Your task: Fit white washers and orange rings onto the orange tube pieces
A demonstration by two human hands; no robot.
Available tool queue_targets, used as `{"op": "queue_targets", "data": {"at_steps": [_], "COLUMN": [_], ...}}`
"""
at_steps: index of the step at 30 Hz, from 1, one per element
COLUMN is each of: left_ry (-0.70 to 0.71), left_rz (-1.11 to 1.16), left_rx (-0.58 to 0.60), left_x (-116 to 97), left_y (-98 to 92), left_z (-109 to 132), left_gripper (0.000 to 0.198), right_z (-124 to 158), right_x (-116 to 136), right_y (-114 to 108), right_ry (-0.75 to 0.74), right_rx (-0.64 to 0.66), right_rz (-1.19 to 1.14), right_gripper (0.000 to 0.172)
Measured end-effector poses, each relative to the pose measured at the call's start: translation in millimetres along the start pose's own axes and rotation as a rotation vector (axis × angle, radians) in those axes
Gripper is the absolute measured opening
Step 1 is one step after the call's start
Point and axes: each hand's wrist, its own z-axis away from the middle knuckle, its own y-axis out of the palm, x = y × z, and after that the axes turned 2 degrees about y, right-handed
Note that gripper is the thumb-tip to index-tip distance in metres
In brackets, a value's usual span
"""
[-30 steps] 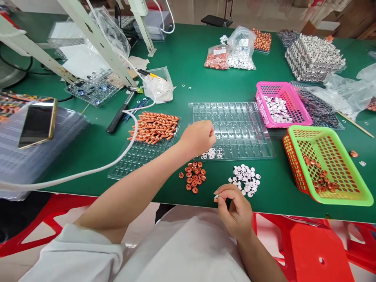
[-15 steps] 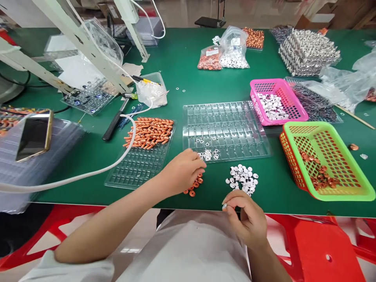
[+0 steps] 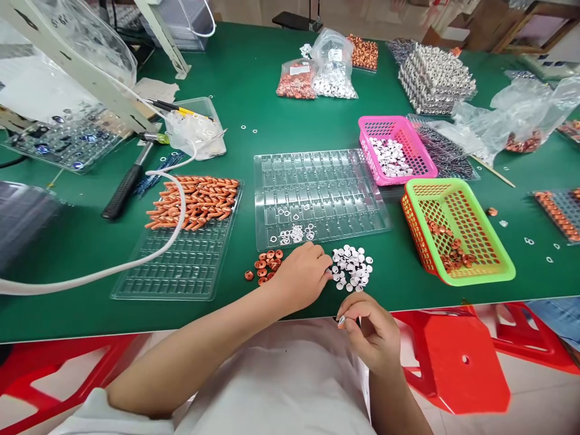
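The right hand [image 3: 378, 338] pinches one small white-and-orange piece [image 3: 341, 323]; the left hand [image 3: 303, 275], grip unclear, nears flat white discs [image 3: 353, 269] left loose, like the round copper-coloured pieces [image 3: 261, 264].

A disc pile [image 3: 352, 269] lies before the middle tray [image 3: 326, 181], with the hammer [image 3: 124, 190] left and the near basket [image 3: 480, 280] right

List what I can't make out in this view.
Head view:
- Left hand: fingertip detail too small to tell whether it pinches a white disc.
- Small piece: partly covered by the right hand.
- Orange discs: some may lie behind the left hand.
- Clear tray stack: cut off by the left edge.
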Motion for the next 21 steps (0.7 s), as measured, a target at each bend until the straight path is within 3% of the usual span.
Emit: {"op": "queue_targets", "data": {"at_steps": [8,14,16,21], "left_ry": [-0.031,-0.025,-0.047,-0.130], "left_rz": [-0.030,-0.027,0.068,0.632], "left_rx": [-0.007,-0.028,-0.081,-0.158], "left_x": [-4,0,-1,-7], "left_y": [2.3,7.0,3.4,-14.9], "left_z": [3,12,16,32], "left_gripper": [0.013,0.013,0.009,0.004], "right_z": [-3,-6,-8,-15], "right_x": [-5,-4,-3,4], "right_y": [-2,2,4,11], "right_ry": [-0.003,0.151,0.192,0.215], "right_rx": [0.023,-0.069,-0.087,-0.032], "right_rz": [-0.038,0.009,-0.002,-0.073], "right_gripper": [0.017,0.014,0.014,0.014]}}
